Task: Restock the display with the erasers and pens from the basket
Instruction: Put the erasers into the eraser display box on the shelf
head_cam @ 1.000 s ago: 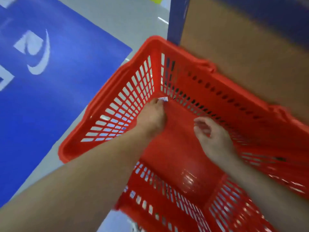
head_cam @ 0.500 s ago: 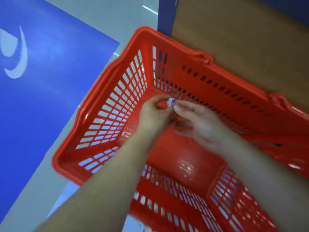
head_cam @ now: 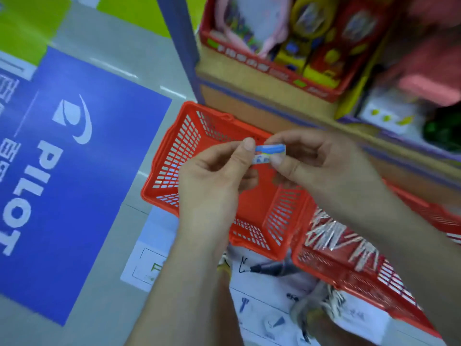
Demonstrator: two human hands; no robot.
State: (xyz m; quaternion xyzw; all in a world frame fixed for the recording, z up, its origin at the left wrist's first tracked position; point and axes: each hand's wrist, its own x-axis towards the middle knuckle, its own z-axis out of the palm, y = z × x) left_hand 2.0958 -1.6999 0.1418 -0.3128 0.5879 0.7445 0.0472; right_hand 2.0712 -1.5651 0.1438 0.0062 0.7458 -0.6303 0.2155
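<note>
Both hands hold small blue-and-white erasers (head_cam: 270,152) above the red basket (head_cam: 174,156), which sits on the floor with its bottom bare. My left hand (head_cam: 219,176) pinches the erasers' left end between thumb and fingers. My right hand (head_cam: 306,158) pinches their right end. A second red basket (head_cam: 349,273) to the right holds several white wrapped pens (head_cam: 331,233). The display shelf (head_cam: 274,96) rises behind the baskets, its cardboard trays filled with blurred colourful packs.
A blue PILOT floor mat (head_cam: 74,171) covers the floor on the left. White printed floor graphics (head_cam: 264,295) lie under the baskets. A shoe (head_cam: 316,310) shows at the bottom, beside the second basket. A blue shelf post (head_cam: 179,46) stands behind the first basket.
Both hands rose out of the basket with the erasers pinched between them. The camera pulled back and tilted up, so the shelf, the second basket and the floor mat came into view.
</note>
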